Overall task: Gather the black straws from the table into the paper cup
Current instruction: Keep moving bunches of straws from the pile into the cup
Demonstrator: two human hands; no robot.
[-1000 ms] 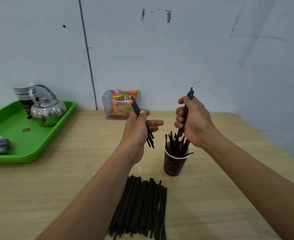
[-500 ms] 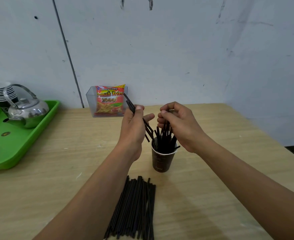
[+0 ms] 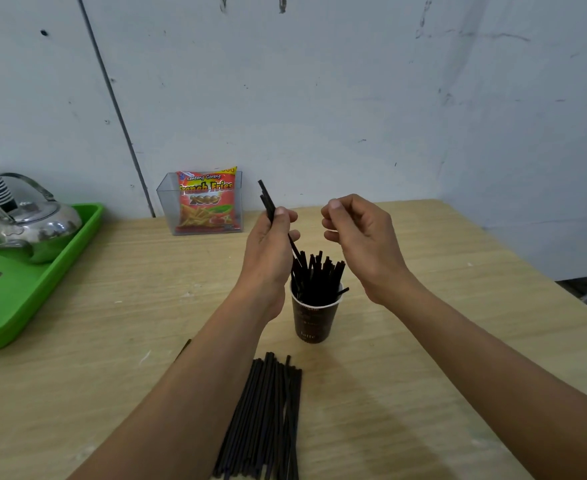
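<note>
Above the paper cup (image 3: 313, 315), left hand (image 3: 267, 249) grips straws (image 3: 272, 209), right hand (image 3: 361, 237) loosely curled, empty

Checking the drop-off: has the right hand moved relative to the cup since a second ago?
Yes. The right hand, then holding straws over the cup, has let them go and now hovers empty above its right side.

Paper cup (image 3: 311, 318): dark brown with a white rim and pale lettering, standing upright on the wooden counter (image 3: 423, 341), near its middle.
Straws in cup (image 3: 316, 273): many thin black straws, standing on end, fanned and leaning, tops above the rim.
Straws on counter (image 3: 267, 417): a loose flat bundle of black straws, lying roughly parallel, just in front of the cup, apart from it.
Held straws (image 3: 267, 200): a few, tilted, lower ends by the cup's straws.
</note>
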